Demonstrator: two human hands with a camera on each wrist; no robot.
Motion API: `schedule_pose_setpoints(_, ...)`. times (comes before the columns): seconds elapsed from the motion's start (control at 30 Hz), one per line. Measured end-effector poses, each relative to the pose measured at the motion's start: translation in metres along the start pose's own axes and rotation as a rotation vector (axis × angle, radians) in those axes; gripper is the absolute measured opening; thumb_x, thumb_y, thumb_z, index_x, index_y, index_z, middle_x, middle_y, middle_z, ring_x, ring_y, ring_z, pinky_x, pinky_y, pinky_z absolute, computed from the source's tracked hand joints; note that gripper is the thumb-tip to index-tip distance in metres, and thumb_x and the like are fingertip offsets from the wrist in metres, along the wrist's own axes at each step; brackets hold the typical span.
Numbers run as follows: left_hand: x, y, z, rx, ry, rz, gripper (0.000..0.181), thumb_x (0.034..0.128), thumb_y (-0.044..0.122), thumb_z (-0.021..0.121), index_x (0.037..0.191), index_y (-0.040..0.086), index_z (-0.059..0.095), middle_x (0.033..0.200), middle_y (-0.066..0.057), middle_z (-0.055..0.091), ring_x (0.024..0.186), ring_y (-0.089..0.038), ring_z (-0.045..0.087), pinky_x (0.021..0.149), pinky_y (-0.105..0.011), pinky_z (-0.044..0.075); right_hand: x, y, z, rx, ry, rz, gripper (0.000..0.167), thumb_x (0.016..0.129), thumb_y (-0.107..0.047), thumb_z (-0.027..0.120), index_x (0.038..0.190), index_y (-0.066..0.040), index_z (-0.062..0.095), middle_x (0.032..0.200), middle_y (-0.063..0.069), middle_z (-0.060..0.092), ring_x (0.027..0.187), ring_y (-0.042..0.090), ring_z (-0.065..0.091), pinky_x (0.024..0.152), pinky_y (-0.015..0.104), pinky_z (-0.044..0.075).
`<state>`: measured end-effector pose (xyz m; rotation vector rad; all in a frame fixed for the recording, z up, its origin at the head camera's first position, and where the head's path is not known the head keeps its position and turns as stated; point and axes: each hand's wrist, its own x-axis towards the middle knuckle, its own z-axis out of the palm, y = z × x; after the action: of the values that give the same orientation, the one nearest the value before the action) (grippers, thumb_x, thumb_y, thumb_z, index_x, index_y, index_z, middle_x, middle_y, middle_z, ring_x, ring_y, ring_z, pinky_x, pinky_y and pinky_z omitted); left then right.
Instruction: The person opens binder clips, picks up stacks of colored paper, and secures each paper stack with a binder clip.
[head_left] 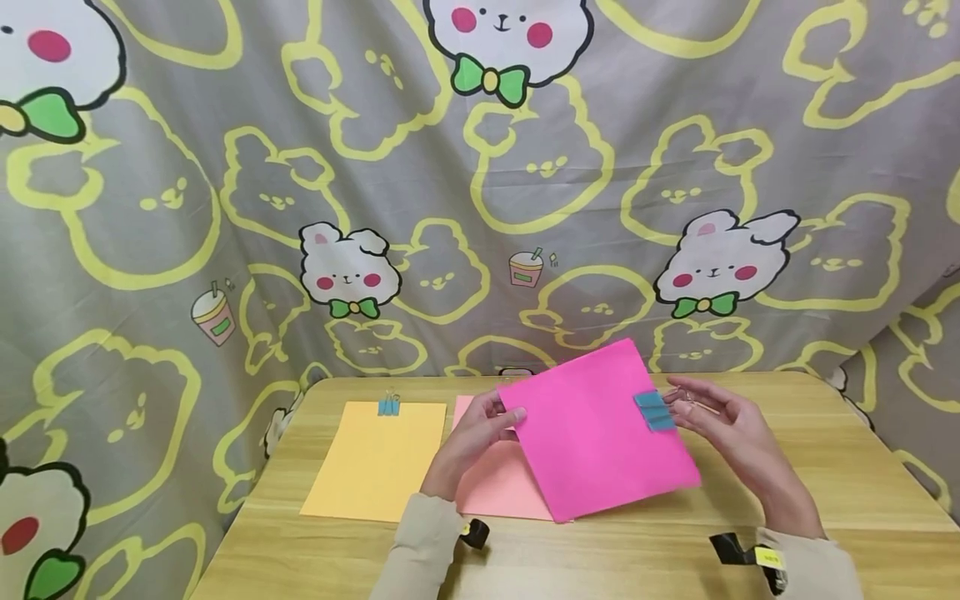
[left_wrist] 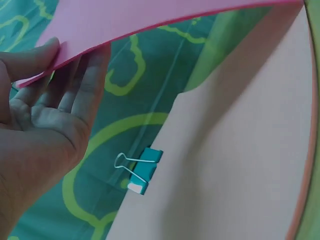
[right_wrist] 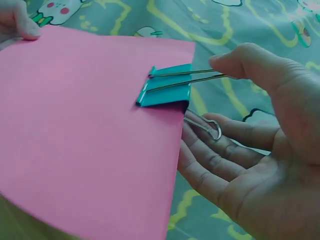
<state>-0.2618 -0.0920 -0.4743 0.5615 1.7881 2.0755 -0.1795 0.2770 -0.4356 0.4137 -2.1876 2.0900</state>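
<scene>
A stack of bright pink paper (head_left: 592,433) is held tilted above the table. My left hand (head_left: 476,429) pinches its left edge, with the thumb on top and the fingers underneath. At the right edge sits a teal binder clip (right_wrist: 167,85), its jaws over the paper and its wire handles pointing outward. My right hand (right_wrist: 265,130) has the thumb on the upper handle and the fingers behind the lower one. Beneath the raised paper lies a light pink stack (head_left: 506,483), mostly covered in the head view. Another teal binder clip (left_wrist: 145,170) grips its edge in the left wrist view.
To the left a yellow-orange paper stack (head_left: 375,467) lies flat, a teal binder clip (head_left: 388,407) on its far edge. The wooden table (head_left: 810,450) ends at a patterned curtain (head_left: 450,192). Black straps (head_left: 474,533) hang near both sleeves.
</scene>
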Motion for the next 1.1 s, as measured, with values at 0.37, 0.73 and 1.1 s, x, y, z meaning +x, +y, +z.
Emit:
schedule_pose_setpoints(0.37, -0.002, 0.006, 0.026, 0.206, -0.068, -0.081, 0.027, 0.0956, -0.006, 0.065, 0.123, -0.011, 0.066, 0.1, -0.022, 0.074, 0.075, -0.012, 0.071, 0.081, -0.052, 0.059, -0.007, -0.006, -0.016, -0.11, 0.111, 0.101, 0.047, 0.101, -0.011, 0.066, 0.147, -0.013, 0.054, 0.118, -0.013, 0.072, 0.106, -0.002, 0.067, 0.084, 0.017, 0.054)
schedule_pose_setpoints(0.73, -0.003, -0.011, 0.063, 0.226, -0.308, -0.183, 0.021, 0.0943, -0.011, 0.064, 0.115, -0.013, 0.065, 0.097, -0.028, 0.073, 0.087, -0.04, 0.074, 0.077, -0.048, 0.06, -0.009, 0.001, -0.031, -0.357, 0.207, 0.21, 0.068, 0.098, -0.031, 0.072, 0.152, 0.001, 0.045, 0.119, -0.027, 0.063, 0.1, -0.02, 0.055, 0.08, 0.007, 0.047)
schedule_pose_setpoints(1.1, -0.005, -0.004, 0.028, 0.246, -0.376, -0.155, 0.029, 0.1046, 0.002, 0.054, 0.127, -0.015, 0.061, 0.118, -0.031, 0.068, 0.112, -0.048, 0.065, 0.093, -0.046, 0.056, -0.001, 0.017, -0.032, -0.52, 0.096, 0.115, 0.058, 0.101, -0.026, 0.069, 0.145, 0.007, 0.051, 0.133, 0.017, 0.066, 0.1, -0.021, 0.052, 0.081, 0.006, 0.044)
